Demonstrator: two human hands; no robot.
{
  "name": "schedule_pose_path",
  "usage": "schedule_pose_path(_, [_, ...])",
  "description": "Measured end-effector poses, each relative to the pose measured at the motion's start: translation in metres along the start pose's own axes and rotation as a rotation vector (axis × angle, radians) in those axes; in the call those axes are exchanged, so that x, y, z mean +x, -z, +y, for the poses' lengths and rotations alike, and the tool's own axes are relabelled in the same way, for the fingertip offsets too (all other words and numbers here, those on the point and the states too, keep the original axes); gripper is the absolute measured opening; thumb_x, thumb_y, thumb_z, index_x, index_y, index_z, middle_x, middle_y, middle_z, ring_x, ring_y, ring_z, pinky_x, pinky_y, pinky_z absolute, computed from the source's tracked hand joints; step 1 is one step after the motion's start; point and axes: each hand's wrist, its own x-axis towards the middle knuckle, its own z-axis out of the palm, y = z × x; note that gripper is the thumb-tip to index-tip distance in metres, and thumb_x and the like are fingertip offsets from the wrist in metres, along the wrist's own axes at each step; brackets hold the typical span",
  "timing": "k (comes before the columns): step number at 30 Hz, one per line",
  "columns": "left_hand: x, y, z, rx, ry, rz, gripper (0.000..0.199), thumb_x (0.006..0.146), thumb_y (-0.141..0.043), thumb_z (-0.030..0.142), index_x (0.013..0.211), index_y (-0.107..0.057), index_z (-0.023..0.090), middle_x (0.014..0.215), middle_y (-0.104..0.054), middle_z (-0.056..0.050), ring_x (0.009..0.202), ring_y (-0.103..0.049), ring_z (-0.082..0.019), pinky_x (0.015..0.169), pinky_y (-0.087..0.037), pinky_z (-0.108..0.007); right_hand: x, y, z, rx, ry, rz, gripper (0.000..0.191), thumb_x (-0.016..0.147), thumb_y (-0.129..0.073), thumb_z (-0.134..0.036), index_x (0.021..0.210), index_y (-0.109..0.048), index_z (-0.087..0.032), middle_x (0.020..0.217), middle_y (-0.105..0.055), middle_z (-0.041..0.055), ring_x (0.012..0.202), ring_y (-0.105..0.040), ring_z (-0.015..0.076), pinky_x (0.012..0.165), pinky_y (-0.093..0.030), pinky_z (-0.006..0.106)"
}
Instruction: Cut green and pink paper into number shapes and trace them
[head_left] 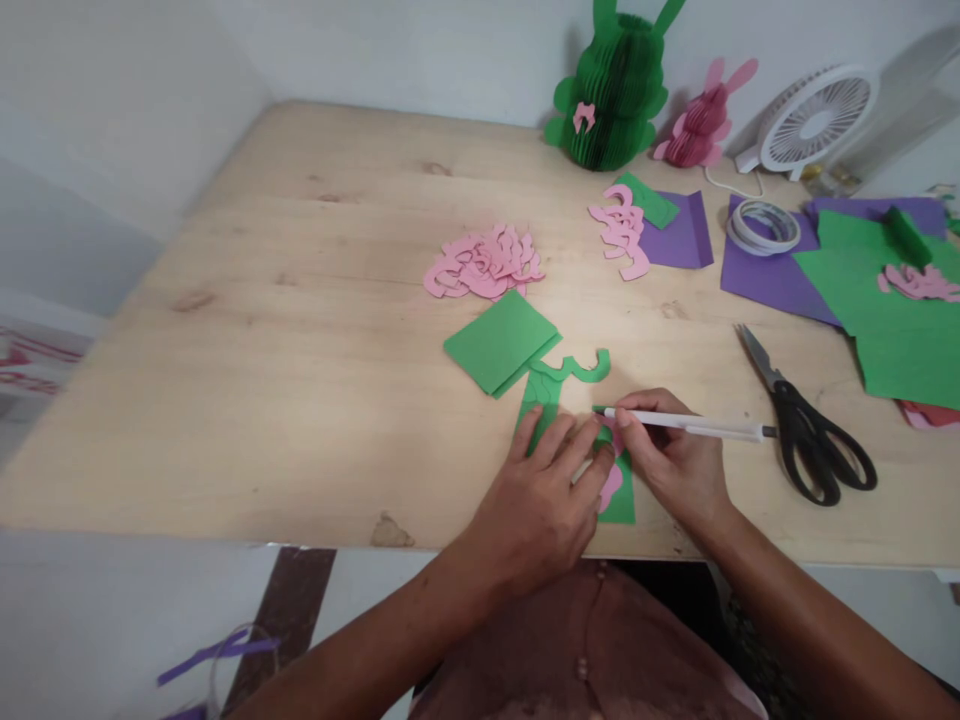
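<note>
My right hand (pixel 675 450) pinches a white pen (pixel 705 425), its tip at the edge of a pink paper cutout (pixel 612 488). Beneath that cutout lies a green paper piece (pixel 619 510). My left hand (pixel 551 485) rests flat with fingers apart, pressing on the cutout and green paper and covering part of both. Just beyond its fingers are a green strip with drawn curves (pixel 541 392) and a wavy green cutout (pixel 589 370). A small stack of green paper rectangles (pixel 501 342) sits farther off, with a pile of pink cutouts (pixel 487 262) behind it.
Black-handled scissors (pixel 814 440) lie to the right. Behind them are tape rolls (pixel 763 228), purple paper (pixel 675 235) and green sheets (pixel 900 330). A green honeycomb paper figure (pixel 619 100), a pink one (pixel 701 125) and a white fan (pixel 817 120) stand at the back.
</note>
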Motion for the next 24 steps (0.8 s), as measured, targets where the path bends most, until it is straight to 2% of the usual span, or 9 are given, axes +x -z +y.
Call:
schedule_pose_path(11, [0.0002, 0.0003, -0.0008, 0.005, -0.007, 0.003, 0.042, 0.09, -0.047, 0.029, 0.129, -0.054, 0.016, 0.143, -0.047, -0.013, 0.13, -0.04, -0.031, 0.112, -0.022, -0.057, 0.0012, 0.0012, -0.0016, -0.013, -0.005, -0.005, 0.009, 0.087, -0.057, -0.027, 0.082, -0.062, -0.021, 0.07, -0.067, -0.0001, 0.059, -0.061, 0.013, 0.052, -0.05, 0.024])
schedule_pose_path(24, [0.0, -0.0005, -0.0005, 0.022, -0.007, 0.002, 0.043, 0.092, -0.042, 0.03, 0.132, -0.051, 0.016, 0.143, -0.047, -0.013, 0.129, -0.041, -0.031, 0.111, -0.021, -0.057, 0.001, 0.0001, -0.0009, 0.069, -0.029, -0.008, 0.006, 0.085, -0.06, -0.025, 0.082, -0.062, -0.02, 0.069, -0.066, -0.0005, 0.058, -0.06, 0.0119, 0.051, -0.049, 0.022])
